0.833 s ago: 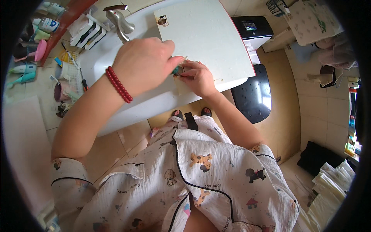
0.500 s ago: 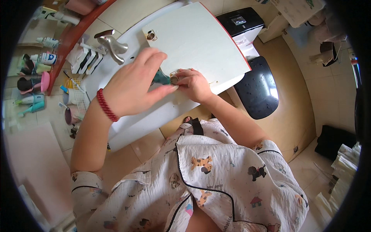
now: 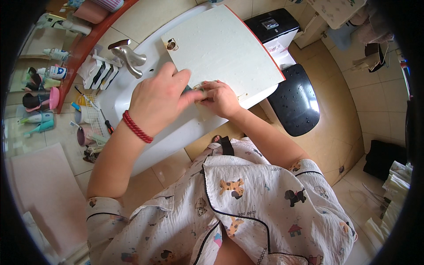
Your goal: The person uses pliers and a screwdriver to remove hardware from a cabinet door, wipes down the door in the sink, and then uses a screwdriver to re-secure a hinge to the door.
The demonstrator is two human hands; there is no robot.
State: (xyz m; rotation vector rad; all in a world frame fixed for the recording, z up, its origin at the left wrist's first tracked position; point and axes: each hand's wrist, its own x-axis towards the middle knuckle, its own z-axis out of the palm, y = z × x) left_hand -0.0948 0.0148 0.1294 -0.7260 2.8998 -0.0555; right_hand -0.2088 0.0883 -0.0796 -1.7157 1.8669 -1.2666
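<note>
A white cabinet panel with a red edge lies across the white sink. A round, brown-stained hole shows at its far left corner. My left hand, with a red braided bracelet on the wrist, is over the panel's near left edge, fingers curled and thumb stretched toward my right hand. A sliver of something dark green shows by that thumb, mostly hidden. Closed at the same corner is my right hand, its fingers bent together; whatever they pinch is too covered to name.
A metal faucet rises beside the panel. Left of the sink are a wire basket, a screwdriver with a red and black handle, and a red-brown shelf with bottles. A toilet with a black lid stands to the right.
My left wrist has swung right, and its thumb has risen beside my right fingers. Less of the dark green thing shows. The screwdriver has come into sight from behind my arm.
</note>
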